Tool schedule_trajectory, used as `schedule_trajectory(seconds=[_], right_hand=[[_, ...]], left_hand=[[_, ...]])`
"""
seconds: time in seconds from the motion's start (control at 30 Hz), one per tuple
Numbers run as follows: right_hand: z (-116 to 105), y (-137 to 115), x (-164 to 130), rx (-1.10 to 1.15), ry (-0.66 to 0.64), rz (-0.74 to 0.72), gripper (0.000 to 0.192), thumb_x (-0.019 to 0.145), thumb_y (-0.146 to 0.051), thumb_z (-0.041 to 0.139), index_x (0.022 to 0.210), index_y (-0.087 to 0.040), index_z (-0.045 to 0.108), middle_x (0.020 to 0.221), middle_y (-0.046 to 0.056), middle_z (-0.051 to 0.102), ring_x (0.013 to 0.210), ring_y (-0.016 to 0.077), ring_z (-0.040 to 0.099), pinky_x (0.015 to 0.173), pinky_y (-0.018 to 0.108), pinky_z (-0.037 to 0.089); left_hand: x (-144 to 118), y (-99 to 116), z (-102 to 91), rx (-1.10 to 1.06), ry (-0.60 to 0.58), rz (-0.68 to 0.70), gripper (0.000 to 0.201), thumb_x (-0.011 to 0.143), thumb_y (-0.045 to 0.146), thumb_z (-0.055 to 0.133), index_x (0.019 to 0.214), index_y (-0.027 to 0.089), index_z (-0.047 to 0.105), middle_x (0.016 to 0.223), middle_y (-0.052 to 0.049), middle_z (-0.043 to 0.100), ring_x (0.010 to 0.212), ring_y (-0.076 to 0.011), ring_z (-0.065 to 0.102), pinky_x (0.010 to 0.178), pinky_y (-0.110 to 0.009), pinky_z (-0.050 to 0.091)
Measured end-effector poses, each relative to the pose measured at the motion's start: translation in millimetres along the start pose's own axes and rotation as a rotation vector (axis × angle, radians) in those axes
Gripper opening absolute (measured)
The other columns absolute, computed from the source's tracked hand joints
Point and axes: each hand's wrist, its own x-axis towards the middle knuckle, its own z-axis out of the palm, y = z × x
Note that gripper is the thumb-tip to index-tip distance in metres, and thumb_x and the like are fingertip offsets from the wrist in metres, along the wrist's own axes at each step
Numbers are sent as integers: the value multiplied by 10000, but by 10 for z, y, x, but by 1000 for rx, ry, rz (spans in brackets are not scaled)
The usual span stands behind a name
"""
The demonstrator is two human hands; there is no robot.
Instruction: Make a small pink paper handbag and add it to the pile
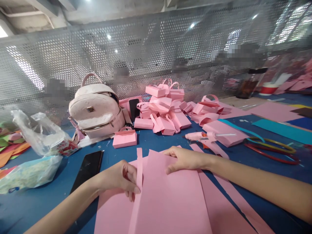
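Observation:
Pink paper sheets lie overlapping on the blue table in front of me. My left hand pinches a narrow pink paper strip between thumb and fingers, along the top sheet's left side. My right hand is at the far edge of the top sheet, thumb above it and fingers over or behind the edge; the fingertips are partly hidden. Just beyond my right wrist lies a pink glue gun with a clear stick in its back. Longer pink strips run under my right forearm.
A pile of small pink paper bags stands at the back, with one single bag nearer. A pale backpack, black phone and plastic bags are left. Coloured rings and blue paper lie right.

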Motion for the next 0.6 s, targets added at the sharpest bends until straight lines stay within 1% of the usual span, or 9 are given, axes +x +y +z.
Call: schedule_trajectory(seconds=[0.07, 0.23, 0.37, 0.5, 0.6], right_hand=[[-4, 0, 0, 0, 1, 0, 600, 683, -521, 855, 1172, -194, 737, 1098, 63, 769, 1012, 283, 714, 824, 324, 568], [-12, -5, -2, 6, 9, 3, 549, 693, -495, 858, 1116, -163, 747, 1053, 72, 772, 994, 283, 716, 832, 337, 565], [-11, -11, -4, 17, 1, 6, 536, 690, -485, 863, 1107, -169, 748, 1053, 70, 770, 994, 279, 716, 826, 336, 561], [-8, -12, -3, 29, 8, 15, 516, 666, -485, 876, 1057, -169, 757, 1025, 61, 771, 986, 276, 715, 832, 333, 558], [-2, -10, 3, 46, 40, 33, 497, 644, -464, 894, 1018, -165, 759, 988, 54, 771, 964, 269, 715, 804, 319, 557]], left_hand=[[-4, 1, -5, 2, 2, 7, 209, 629, 280, 913, 622, 160, 742, 576, -14, 737, 530, -134, 713, 537, -187, 545], [-33, 17, -22, 14, -20, 20, 182, 676, 300, 891, 679, 154, 783, 624, -45, 763, 545, -134, 715, 564, -195, 555], [-56, 46, -19, 39, -42, 24, 148, 686, 276, 876, 698, 149, 801, 641, -56, 768, 554, -130, 709, 585, -196, 556], [-64, 62, -17, 42, -57, 24, 149, 686, 274, 867, 691, 144, 796, 629, -51, 759, 556, -128, 701, 585, -196, 548], [-45, 39, -20, 21, -53, 20, 182, 641, 284, 890, 684, 154, 771, 615, -30, 745, 545, -138, 698, 566, -210, 543]])
